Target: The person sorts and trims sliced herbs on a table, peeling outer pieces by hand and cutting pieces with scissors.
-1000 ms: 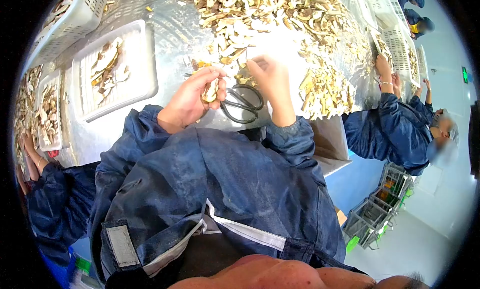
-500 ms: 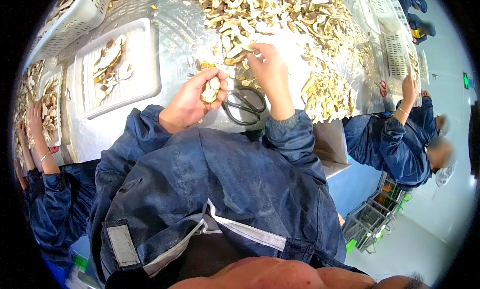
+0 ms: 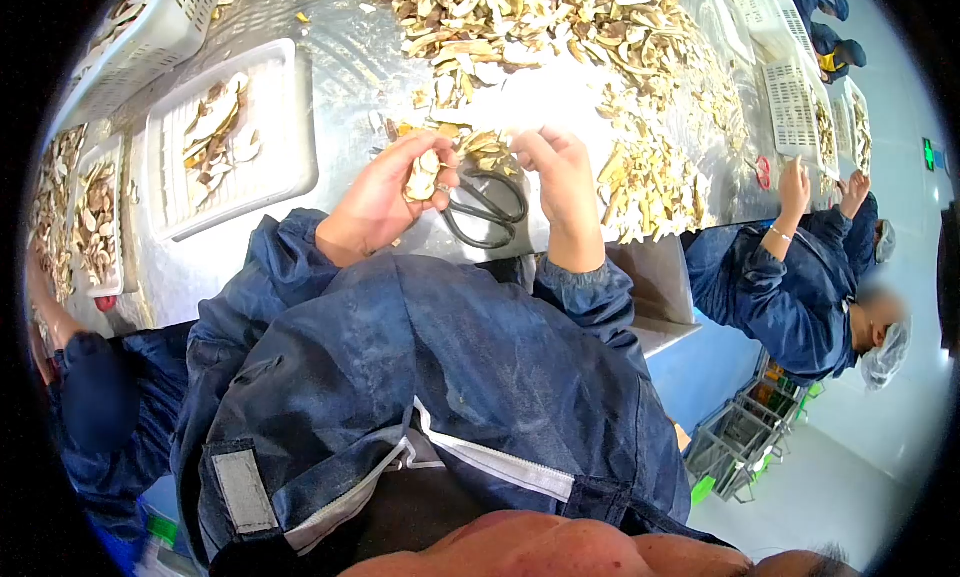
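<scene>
My left hand (image 3: 385, 192) is closed around pale dried mushroom slices (image 3: 422, 177), held low over the near edge of the metal table. To its right my right hand (image 3: 562, 182) has its fingers curled and pinched together; whether something small sits at the fingertips is lost in the glare. Between the two hands lie scissors with black loop handles (image 3: 490, 212), their blades hidden. A few mushroom pieces (image 3: 485, 155) rest just beyond the handles. Farther off spreads a large heap of dried mushroom slices (image 3: 540, 22), with a paler pile (image 3: 655, 182) right of my right hand.
A white tray (image 3: 305, 127) holding some slices stands on the left. White perforated baskets (image 3: 180, 37) (image 3: 795, 107) are at the far left and right. Co-workers in blue work on both sides, one at the right (image 3: 790, 302). Red-handled scissors (image 3: 763, 172) lie near that co-worker.
My right hand has drawn back from the heap toward me and slightly right. My left hand stays in place with its slices. The left co-worker's hand has left the small tray.
</scene>
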Available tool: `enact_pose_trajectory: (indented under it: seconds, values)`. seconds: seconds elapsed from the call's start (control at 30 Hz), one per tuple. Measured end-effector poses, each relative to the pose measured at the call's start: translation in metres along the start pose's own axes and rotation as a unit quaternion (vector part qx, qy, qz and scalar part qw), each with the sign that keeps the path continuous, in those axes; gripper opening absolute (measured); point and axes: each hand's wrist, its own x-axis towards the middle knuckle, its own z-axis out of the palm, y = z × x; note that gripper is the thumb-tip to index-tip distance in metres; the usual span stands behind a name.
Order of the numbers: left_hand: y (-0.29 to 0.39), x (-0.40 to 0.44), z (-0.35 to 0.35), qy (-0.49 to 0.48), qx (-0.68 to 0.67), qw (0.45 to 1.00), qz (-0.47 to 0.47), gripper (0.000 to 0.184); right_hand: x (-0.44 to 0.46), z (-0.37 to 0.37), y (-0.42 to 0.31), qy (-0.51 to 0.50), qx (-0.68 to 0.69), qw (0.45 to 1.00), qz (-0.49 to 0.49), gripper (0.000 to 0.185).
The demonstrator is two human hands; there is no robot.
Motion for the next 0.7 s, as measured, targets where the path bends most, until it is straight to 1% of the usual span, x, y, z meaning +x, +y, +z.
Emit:
enact_pose_trajectory:
  seconds: [0.07,0.1,0.13,0.17,0.2,0.23,0.27,0.33,0.37,0.47,0.5,0.6,0.63,0.7]
  values:
    - [0.001,-0.003,0.009,0.024,0.019,0.999,0.014,0.037,-0.010,0.017,0.000,0.031,-0.031,0.999,-0.021,0.012]
    - [0.003,-0.005,0.015,0.025,-0.010,1.000,0.008,0.036,-0.018,0.026,0.000,0.048,-0.046,0.997,-0.032,0.011]
    - [0.006,-0.007,0.022,0.026,-0.039,0.999,0.002,0.035,-0.025,0.033,0.003,0.023,-0.098,0.994,-0.031,0.012]
    - [0.007,-0.008,0.026,0.027,-0.067,0.997,-0.004,0.035,-0.031,0.034,-0.001,-0.025,-0.174,0.976,-0.128,0.013]
    - [0.006,-0.006,0.020,0.008,-0.078,0.997,-0.005,0.035,-0.036,0.038,-0.011,-0.072,-0.247,0.940,-0.222,0.013]
    - [0.003,-0.004,0.009,-0.011,-0.090,0.996,-0.006,0.034,-0.039,0.038,-0.015,-0.082,-0.230,0.948,-0.203,0.013]
    - [0.001,-0.002,0.001,-0.028,-0.101,0.994,-0.006,0.034,-0.036,0.033,-0.013,-0.033,-0.242,0.951,-0.190,0.013]
    - [0.001,-0.005,-0.002,-0.020,-0.086,0.996,-0.007,0.029,-0.021,0.011,-0.003,0.065,-0.263,0.948,-0.165,0.013]
    - [0.001,-0.006,-0.005,-0.021,-0.085,0.996,-0.013,0.028,-0.012,0.003,-0.001,0.102,-0.347,0.918,-0.163,0.016]
    - [0.001,-0.008,-0.002,-0.013,-0.074,0.997,-0.019,0.023,-0.001,0.002,0.005,0.055,-0.422,0.881,-0.208,0.025]
    - [0.001,-0.009,-0.001,-0.007,-0.068,0.997,-0.019,0.022,0.004,0.005,0.012,0.029,-0.419,0.881,-0.217,0.027]
    - [0.001,-0.010,-0.004,-0.018,-0.084,0.996,-0.012,0.020,0.011,0.012,0.025,0.034,-0.483,0.829,-0.280,0.025]
    - [0.002,-0.011,-0.005,-0.013,-0.082,0.997,0.001,0.019,0.012,0.010,0.029,0.031,-0.490,0.825,-0.280,0.027]
    - [0.002,-0.012,-0.009,-0.007,-0.078,0.997,0.024,0.017,0.010,0.003,0.027,0.012,-0.476,0.846,-0.240,0.026]
